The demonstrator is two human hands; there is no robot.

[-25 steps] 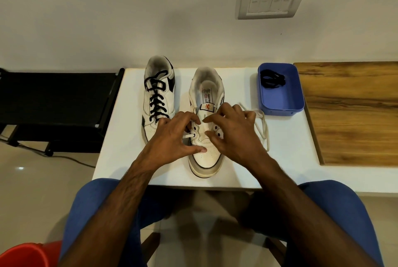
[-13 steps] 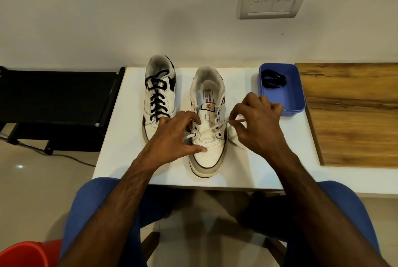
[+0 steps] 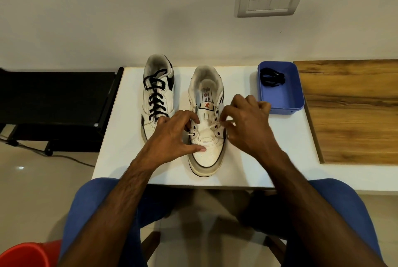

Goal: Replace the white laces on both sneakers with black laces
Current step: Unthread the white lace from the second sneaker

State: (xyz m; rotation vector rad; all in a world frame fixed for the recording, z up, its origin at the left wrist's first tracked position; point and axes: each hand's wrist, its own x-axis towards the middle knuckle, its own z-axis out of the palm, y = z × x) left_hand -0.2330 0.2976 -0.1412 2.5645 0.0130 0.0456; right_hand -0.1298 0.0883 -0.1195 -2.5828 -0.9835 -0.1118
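The right sneaker [image 3: 206, 120] stands mid-tabletop [image 3: 269, 159], toe toward the near edge. The white lace [image 3: 212, 127] runs taut across the eyelets, rightward into the right hand [image 3: 243, 124], whose fingers pinch it. The left hand [image 3: 172, 137], fingers spread, braces the sneaker; its thumb presses the toe. A further rightward pull looks needed.

— What sits on the white table [image 3: 129, 159]?

— Two white leather sneakers, side by side, toes toward the person. The left white sneaker with black laces [image 3: 158, 98] is fully threaded.

— And the other?

— The right white sneaker with a red-badged tongue [image 3: 206, 129] has most eyelets bare; a thin white lace [image 3: 212, 126] crosses its lowest eyelets, one end poking out at the left.

— The spare?

— A coiled black lace [image 3: 271, 77] lies in the blue plastic tray [image 3: 282, 103], just beside that shoe.
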